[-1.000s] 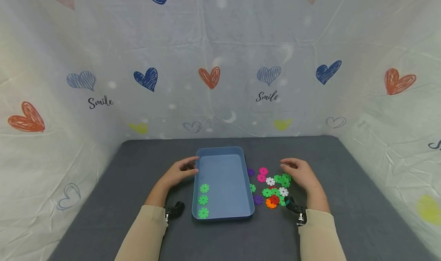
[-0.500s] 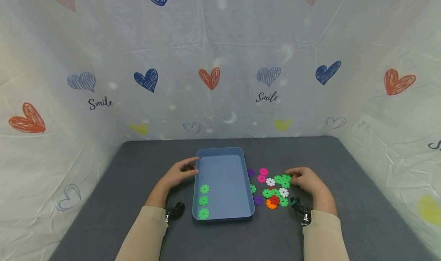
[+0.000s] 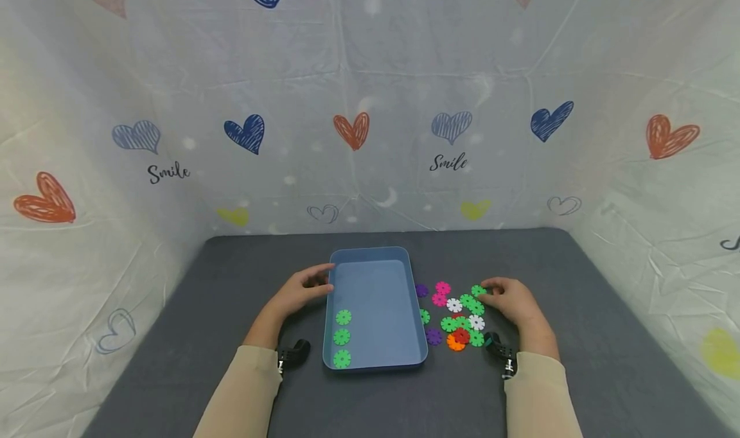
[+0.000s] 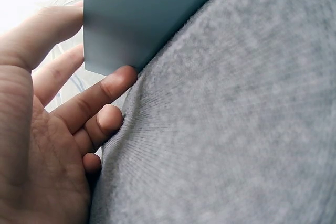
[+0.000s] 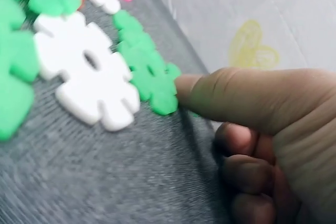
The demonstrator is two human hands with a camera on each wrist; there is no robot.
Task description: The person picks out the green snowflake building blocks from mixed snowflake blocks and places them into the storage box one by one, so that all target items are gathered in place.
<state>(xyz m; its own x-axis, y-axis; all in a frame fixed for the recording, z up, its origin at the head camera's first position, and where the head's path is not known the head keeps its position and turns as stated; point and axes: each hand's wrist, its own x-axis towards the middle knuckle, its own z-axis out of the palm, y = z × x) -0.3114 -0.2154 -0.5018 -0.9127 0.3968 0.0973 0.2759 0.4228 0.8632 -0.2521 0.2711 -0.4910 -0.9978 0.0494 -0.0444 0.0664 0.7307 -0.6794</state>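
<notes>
In the head view, the tray (image 3: 376, 284) is overlapped at its left rim by the left hand (image 3: 297, 291). That hand is held left of the tray, thumb and forefinger spread and rested against its wall; the other fingers are mostly hidden. A row of green discs (image 3: 342, 336) is laid inside the tray along its left side. The loose discs (image 3: 449, 324) are scattered right of the tray, some partly covered by others or by the tray's right wall. Farther right of the tray, the right hand (image 3: 514, 302) is lowered and turned toward it, and a green disc (image 3: 477, 290) is pinched at its edge between thumb and forefinger. Both sleeves (image 3: 236, 393) are cut off below.

In the left wrist view, only one corner of the tray is shown; the forefinger's tip is hidden behind it, and the middle fingertip is set against its lower edge.

In the right wrist view, blur is present. The thumb tip is pressed to green; the forefinger is hidden behind it, and the remaining fingers are curled.
</notes>
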